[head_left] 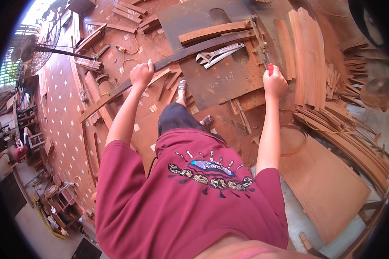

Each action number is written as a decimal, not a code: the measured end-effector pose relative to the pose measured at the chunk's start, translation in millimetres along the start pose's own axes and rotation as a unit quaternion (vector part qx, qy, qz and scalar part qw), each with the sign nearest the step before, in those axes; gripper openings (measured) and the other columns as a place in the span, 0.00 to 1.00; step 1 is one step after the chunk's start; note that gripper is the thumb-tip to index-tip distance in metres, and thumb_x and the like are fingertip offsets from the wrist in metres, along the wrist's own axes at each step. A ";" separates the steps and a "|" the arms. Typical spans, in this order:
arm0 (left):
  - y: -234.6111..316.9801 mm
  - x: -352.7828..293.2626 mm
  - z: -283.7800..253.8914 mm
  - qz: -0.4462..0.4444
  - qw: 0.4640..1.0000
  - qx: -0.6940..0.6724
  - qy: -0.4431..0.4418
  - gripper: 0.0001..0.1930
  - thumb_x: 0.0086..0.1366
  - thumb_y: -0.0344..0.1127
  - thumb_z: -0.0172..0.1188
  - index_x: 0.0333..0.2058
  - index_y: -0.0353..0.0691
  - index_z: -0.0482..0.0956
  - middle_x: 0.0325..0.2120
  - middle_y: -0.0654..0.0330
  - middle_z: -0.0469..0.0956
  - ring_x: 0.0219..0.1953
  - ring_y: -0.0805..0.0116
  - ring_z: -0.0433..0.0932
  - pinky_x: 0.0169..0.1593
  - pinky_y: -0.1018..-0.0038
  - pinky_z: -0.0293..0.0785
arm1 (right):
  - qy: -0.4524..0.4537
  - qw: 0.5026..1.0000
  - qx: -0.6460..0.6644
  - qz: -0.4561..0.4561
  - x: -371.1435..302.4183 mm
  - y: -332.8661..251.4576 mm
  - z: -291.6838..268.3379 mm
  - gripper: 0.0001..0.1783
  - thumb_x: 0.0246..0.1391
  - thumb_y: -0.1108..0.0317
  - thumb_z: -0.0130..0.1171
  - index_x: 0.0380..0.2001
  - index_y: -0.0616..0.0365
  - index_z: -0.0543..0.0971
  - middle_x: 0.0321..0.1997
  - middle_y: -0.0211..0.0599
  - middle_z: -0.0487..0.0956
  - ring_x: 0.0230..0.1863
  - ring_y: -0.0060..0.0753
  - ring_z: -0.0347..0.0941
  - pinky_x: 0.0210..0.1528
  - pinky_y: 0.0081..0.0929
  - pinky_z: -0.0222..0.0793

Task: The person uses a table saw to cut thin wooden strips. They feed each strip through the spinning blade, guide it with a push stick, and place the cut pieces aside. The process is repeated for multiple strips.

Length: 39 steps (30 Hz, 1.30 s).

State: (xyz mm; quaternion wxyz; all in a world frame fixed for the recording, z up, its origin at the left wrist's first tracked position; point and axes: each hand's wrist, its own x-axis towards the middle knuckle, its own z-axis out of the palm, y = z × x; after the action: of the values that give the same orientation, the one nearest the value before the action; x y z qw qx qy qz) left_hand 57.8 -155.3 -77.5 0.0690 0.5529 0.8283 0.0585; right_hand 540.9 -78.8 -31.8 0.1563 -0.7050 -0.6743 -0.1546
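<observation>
My left hand [141, 74] is closed round a long, dark, slightly curved wooden bar [170, 58], which slants from the left across a metal machine table [199, 88]. My right hand [274, 81] grips the red handle [270, 68] of a metal toggle clamp [261, 41] at the bar's right end. A reddish curved wood piece [212, 33] lies along the bar's far side, its right end by the clamp. Nearer to me on the table sit an adjustable wrench [216, 53] and a pale flat strip [216, 61]. My right fingers partly cover the handle.
Stacked curved boards [307, 56] stand right of the table, with a large wooden panel [328, 190] nearer. Wood offcuts [127, 13] and a cable [124, 49] lie on the tiled floor. A fan [36, 47] stands far left; another person [20, 151] is at the left edge.
</observation>
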 end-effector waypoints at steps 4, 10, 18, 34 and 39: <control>-7.2 7.7 -4.8 0.012 0.999 0.010 0.028 0.29 0.70 0.52 0.43 0.25 0.39 0.87 0.25 0.44 0.83 0.30 0.43 0.83 0.38 0.52 0.79 | 0.016 1.000 0.003 0.026 1.3 -9.1 -2.5 0.08 0.47 0.60 0.62 0.23 0.50 0.76 0.24 0.37 0.82 0.24 0.48 0.80 0.23 0.46 0.73; -20.3 30.5 -6.8 0.000 1.000 0.017 0.019 0.28 0.71 0.51 0.42 0.27 0.39 0.86 0.27 0.44 0.83 0.33 0.41 0.83 0.42 0.50 0.77 | -0.024 0.993 0.105 0.050 19.8 -26.7 7.4 0.10 0.43 0.60 0.58 0.24 0.54 0.80 0.28 0.43 0.81 0.34 0.55 0.78 0.38 0.51 0.73; -29.6 69.3 -23.5 -0.010 0.999 0.028 0.016 0.29 0.70 0.52 0.41 0.28 0.38 0.87 0.29 0.44 0.84 0.34 0.44 0.84 0.42 0.53 0.79 | -0.373 0.772 0.409 0.313 73.2 -43.5 4.0 0.09 0.39 0.64 0.59 0.21 0.58 0.79 0.23 0.37 0.80 0.23 0.30 0.76 0.28 0.29 0.71; -25.0 138.3 -69.7 -0.037 0.998 0.047 0.014 0.30 0.70 0.54 0.40 0.31 0.39 0.88 0.33 0.43 0.84 0.39 0.42 0.84 0.48 0.53 0.77 | -0.325 0.867 0.240 0.291 146.9 -82.4 -16.6 0.17 0.41 0.57 0.61 0.27 0.60 0.85 0.27 0.43 0.85 0.33 0.41 0.84 0.40 0.38 0.78; -38.5 166.9 -73.7 -0.021 0.999 0.045 0.022 0.30 0.71 0.54 0.40 0.30 0.37 0.87 0.33 0.41 0.84 0.39 0.42 0.84 0.48 0.53 0.78 | -0.336 0.882 0.177 0.279 169.1 -101.8 -10.1 0.23 0.44 0.53 0.60 0.37 0.59 0.86 0.44 0.52 0.85 0.48 0.53 0.82 0.52 0.43 0.76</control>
State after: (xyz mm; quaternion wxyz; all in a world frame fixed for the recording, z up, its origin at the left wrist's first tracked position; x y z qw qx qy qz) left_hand -53.6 -17.3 -20.0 0.0274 0.5367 0.8427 0.0321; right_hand 446.4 73.8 51.1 0.0791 -0.8343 -0.4776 0.2636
